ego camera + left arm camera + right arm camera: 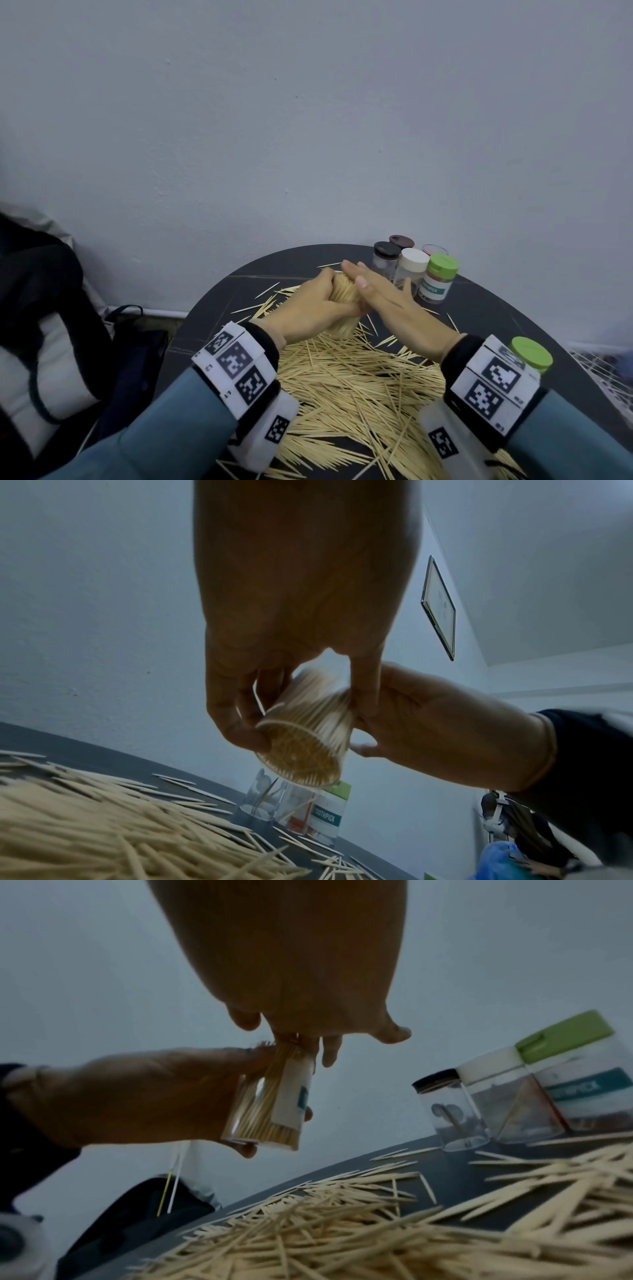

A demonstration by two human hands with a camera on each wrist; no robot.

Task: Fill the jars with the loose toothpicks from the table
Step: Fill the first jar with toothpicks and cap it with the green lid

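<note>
**Up off the table: a packed jar between two hands**

Clearly the left hand (310,308) has its fingers and thumb curled round a clear jar (270,1104), holding it tilted in the air above the table (219,301). That jar is crammed with toothpicks standing on end, their tips poking out of the open mouth. It carries a white label with a teal patch, but the writing on it is too small to read. The right hand (387,298) lies flat over the jar's mouth, fingers straight and together, pressing on the toothpick tips.

Below both hands the loose toothpicks (346,380) are spread in a thick heap across the dark round table, with stray ones scattered toward the far edge.

At the back of the table, close to the wall (308,120), stands a cluster of jars. The green-lidded jar (438,279) bears a teal band reading "TOOTHPICK". Just beside it is a white-lidded jar (411,267) holding only a few sticks, then a black-lidded jar (385,260), nearly empty. A dark brown lid (401,241) and another clear rim show behind them.

Another green lid (531,354) sticks up near the right wrist, partly hidden by the wristband.
</note>
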